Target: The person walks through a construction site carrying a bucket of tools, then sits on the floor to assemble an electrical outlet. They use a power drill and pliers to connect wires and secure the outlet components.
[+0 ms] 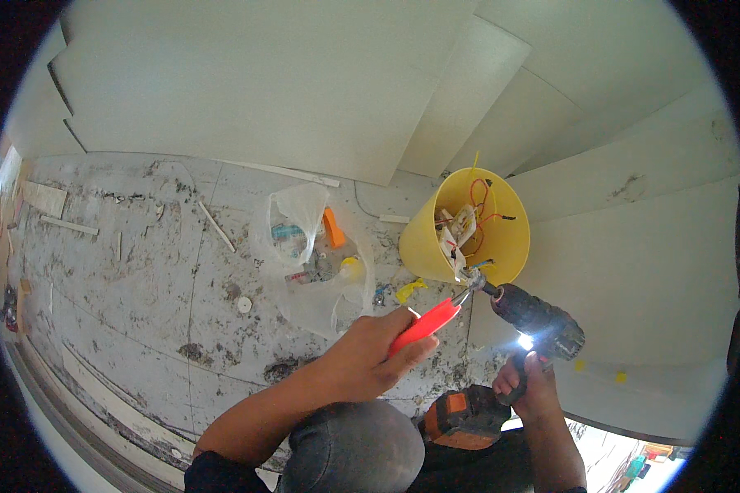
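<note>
My left hand (374,349) is closed round the red handles of a pair of pliers (423,327). Their metal jaws point up and right, meeting a small metallic piece at the front end of a cordless drill (538,320); exactly what the jaws grip is too small to tell. My right hand (533,386) wraps the drill's grip, with fingers by the trigger. The drill's work light is lit, and its black and orange battery (464,417) is beside my knee. Just beyond the tool tips stands a yellow bucket (514,246) with red and yellow wires and white scraps inside.
A clear plastic bag (304,300) holding an orange piece and small items lies left of the bucket. White strips (216,226) and debris are scattered on the dirty grey floor (140,279). Pale panels (263,74) stand behind, and a white board (633,287) is at the right.
</note>
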A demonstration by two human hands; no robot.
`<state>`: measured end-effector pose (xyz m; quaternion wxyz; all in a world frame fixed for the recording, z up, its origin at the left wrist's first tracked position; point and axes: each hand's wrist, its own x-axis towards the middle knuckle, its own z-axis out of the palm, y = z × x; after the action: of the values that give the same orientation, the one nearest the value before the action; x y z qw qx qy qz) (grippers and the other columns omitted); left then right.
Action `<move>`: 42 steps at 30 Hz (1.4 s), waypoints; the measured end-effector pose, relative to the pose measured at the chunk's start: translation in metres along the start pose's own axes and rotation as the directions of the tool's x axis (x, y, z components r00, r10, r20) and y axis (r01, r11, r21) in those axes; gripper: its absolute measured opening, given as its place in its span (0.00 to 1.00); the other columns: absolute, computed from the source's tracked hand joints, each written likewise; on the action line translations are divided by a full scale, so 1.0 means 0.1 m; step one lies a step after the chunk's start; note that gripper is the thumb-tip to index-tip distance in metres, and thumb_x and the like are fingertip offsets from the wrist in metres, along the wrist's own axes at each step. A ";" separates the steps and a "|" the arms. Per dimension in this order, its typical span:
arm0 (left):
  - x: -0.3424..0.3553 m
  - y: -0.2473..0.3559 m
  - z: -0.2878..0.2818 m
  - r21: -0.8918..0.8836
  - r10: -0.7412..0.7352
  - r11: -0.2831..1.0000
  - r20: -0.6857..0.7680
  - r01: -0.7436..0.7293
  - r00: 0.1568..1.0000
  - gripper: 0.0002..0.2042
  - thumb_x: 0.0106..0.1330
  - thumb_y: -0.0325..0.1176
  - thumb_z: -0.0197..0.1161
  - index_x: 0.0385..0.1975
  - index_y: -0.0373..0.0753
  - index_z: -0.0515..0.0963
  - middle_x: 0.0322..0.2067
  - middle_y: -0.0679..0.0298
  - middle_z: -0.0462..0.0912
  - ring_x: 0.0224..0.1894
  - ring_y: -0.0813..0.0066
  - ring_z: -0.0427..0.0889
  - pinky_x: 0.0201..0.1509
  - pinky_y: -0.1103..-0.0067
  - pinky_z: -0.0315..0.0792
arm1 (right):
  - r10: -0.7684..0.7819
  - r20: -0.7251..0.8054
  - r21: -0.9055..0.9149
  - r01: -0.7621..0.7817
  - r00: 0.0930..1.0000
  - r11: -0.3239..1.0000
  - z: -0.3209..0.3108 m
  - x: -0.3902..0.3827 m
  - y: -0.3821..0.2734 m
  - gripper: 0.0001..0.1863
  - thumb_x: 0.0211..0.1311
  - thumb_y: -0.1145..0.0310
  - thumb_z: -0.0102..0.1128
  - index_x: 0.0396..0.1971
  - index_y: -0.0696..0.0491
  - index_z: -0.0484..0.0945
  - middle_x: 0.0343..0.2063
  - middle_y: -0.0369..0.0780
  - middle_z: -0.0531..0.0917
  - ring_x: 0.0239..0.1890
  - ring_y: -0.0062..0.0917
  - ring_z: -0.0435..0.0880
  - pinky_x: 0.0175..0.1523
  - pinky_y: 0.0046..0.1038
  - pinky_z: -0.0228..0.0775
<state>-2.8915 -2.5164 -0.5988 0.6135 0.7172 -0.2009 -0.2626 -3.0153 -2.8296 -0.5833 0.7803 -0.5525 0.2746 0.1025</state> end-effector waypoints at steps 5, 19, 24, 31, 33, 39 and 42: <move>-0.03 0.00 -0.02 -0.030 -0.014 0.999 0.019 0.015 1.000 0.21 0.77 0.50 0.59 0.45 0.33 0.75 0.24 0.51 0.81 0.29 0.50 0.84 0.35 0.62 0.74 | -0.067 0.000 -0.089 0.067 0.998 0.994 0.12 0.01 -0.02 0.13 0.74 0.48 0.62 0.39 0.36 0.70 0.19 0.34 0.69 0.20 0.27 0.71 0.30 0.36 0.73; -0.08 -0.07 0.01 -0.147 -0.045 0.988 0.071 0.055 0.996 0.24 0.80 0.55 0.53 0.44 0.34 0.75 0.26 0.54 0.78 0.28 0.63 0.79 0.36 0.67 0.72 | -0.063 0.001 -0.093 0.063 0.998 0.994 0.12 0.00 -0.02 0.15 0.71 0.48 0.66 0.41 0.38 0.70 0.19 0.33 0.70 0.19 0.25 0.72 0.29 0.35 0.73; -0.09 -0.04 0.00 -0.169 -0.037 0.984 0.067 0.048 0.997 0.24 0.80 0.55 0.53 0.44 0.34 0.75 0.26 0.55 0.78 0.28 0.63 0.78 0.35 0.67 0.72 | -0.052 -0.012 -0.105 0.050 0.999 0.993 0.10 0.00 -0.01 0.18 0.71 0.47 0.65 0.42 0.43 0.70 0.19 0.33 0.70 0.19 0.26 0.72 0.30 0.35 0.73; -0.11 -0.06 0.00 -0.138 -0.036 0.989 0.064 0.044 0.997 0.25 0.80 0.56 0.52 0.44 0.35 0.75 0.27 0.54 0.78 0.28 0.62 0.79 0.36 0.67 0.72 | -0.039 -0.010 -0.041 0.039 0.999 0.998 0.10 -0.02 -0.01 0.16 0.74 0.57 0.63 0.43 0.50 0.67 0.21 0.37 0.71 0.22 0.29 0.74 0.31 0.37 0.72; -0.11 -0.07 0.01 -0.138 -0.028 0.990 0.060 0.036 0.998 0.25 0.80 0.56 0.52 0.44 0.34 0.75 0.27 0.54 0.78 0.29 0.62 0.79 0.36 0.66 0.72 | -0.039 -0.021 -0.048 0.038 0.999 0.998 0.10 -0.02 -0.01 0.15 0.74 0.58 0.62 0.44 0.50 0.67 0.21 0.36 0.71 0.22 0.29 0.74 0.31 0.37 0.72; -0.11 -0.07 0.00 -0.100 -0.060 0.993 0.073 0.068 0.996 0.24 0.80 0.55 0.52 0.44 0.34 0.75 0.27 0.52 0.79 0.29 0.60 0.79 0.38 0.65 0.72 | -0.071 -0.033 -0.105 0.067 0.997 0.992 0.08 -0.04 -0.02 0.11 0.74 0.65 0.60 0.44 0.52 0.67 0.20 0.37 0.72 0.22 0.29 0.75 0.30 0.37 0.73; -0.09 -0.14 -0.06 -0.138 -0.096 0.984 0.145 0.116 0.985 0.24 0.79 0.54 0.53 0.46 0.34 0.75 0.28 0.51 0.79 0.29 0.59 0.78 0.39 0.65 0.72 | -0.097 -0.064 -0.177 0.085 0.993 0.981 0.14 -0.05 -0.08 0.09 0.72 0.70 0.58 0.44 0.52 0.67 0.20 0.38 0.72 0.21 0.29 0.74 0.29 0.37 0.73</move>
<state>-2.8954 -2.5040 -0.6110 0.6340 0.6604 -0.1843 -0.3577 -3.0110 -2.8189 -0.5707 0.7225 -0.6338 0.2670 0.0703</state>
